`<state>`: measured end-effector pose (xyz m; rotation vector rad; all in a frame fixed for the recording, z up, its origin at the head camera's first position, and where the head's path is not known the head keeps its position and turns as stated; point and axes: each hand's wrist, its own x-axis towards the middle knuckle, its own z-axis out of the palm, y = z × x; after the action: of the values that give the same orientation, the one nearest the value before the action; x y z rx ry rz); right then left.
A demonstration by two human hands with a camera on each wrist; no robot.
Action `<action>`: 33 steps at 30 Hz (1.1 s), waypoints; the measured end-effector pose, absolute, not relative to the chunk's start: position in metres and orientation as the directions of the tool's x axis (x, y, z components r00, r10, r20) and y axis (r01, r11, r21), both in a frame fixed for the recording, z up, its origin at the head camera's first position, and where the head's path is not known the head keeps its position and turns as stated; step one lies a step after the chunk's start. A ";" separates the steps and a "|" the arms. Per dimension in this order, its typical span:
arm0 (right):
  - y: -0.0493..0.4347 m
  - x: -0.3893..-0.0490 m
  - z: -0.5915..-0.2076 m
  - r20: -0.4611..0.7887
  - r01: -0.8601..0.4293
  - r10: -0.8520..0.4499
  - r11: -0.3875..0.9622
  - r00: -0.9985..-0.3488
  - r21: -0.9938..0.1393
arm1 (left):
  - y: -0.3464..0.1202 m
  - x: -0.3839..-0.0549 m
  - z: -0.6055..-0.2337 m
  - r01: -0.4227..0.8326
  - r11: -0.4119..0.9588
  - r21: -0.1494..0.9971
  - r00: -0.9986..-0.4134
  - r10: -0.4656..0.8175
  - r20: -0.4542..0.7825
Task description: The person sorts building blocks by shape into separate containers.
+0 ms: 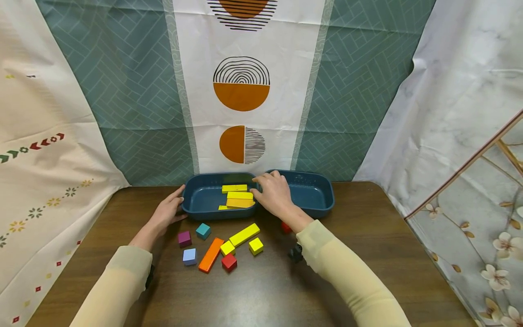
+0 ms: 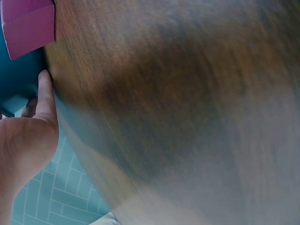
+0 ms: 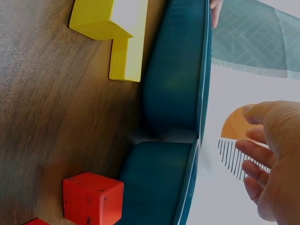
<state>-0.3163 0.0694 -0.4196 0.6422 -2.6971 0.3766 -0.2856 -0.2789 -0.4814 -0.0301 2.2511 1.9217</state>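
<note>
Two dark blue trays stand side by side at the back of the table. The left tray (image 1: 196, 213) holds several yellow and orange blocks (image 1: 240, 199). My left hand (image 1: 167, 211) rests with straight fingers against this tray's outer left side (image 2: 18, 75), near a purple cube (image 2: 28, 23). My right hand (image 1: 271, 193) hovers over the seam between the trays. Its fingers (image 3: 255, 157) are loosely bent and hold nothing, close to the blocks' right ends. The right tray (image 1: 318, 200) shows nothing inside.
Loose blocks lie in front of the trays: a purple cube (image 1: 185, 238), a teal cube (image 1: 203, 230), a lavender cube (image 1: 189, 256), a long orange block (image 1: 211, 255), a long yellow block (image 1: 244, 234), two yellow cubes and a red cube (image 1: 229, 262). Another red cube (image 3: 93, 197) sits by my right wrist.
</note>
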 end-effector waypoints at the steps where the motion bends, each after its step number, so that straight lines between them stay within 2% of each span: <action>1: 0.070 -0.316 -0.419 0.385 -0.478 -0.387 0.861 -0.838 -0.175 | -0.279 -0.286 -0.482 -0.134 0.163 0.977 -0.983 0.101 -0.152; 13: 0.080 -0.304 -0.412 0.346 -0.523 -0.437 0.825 -0.830 -0.215 | -0.279 -0.285 -0.481 -0.131 0.165 0.977 -0.985 0.094 -0.148; 19: 0.086 -0.301 -0.414 0.345 -0.569 -0.476 0.781 -0.809 -0.257 | -0.279 -0.285 -0.481 -0.131 0.168 0.977 -0.984 0.097 -0.148; 33: 0.098 -0.289 -0.420 0.349 -0.637 -0.543 0.724 -0.764 -0.267 | -0.279 -0.286 -0.482 -0.131 0.153 0.979 -0.985 0.092 -0.146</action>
<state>-0.2886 0.0976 -0.4197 0.9346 -2.6822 0.5484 -0.2856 -0.2787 -0.4818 -0.0379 2.2491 1.9388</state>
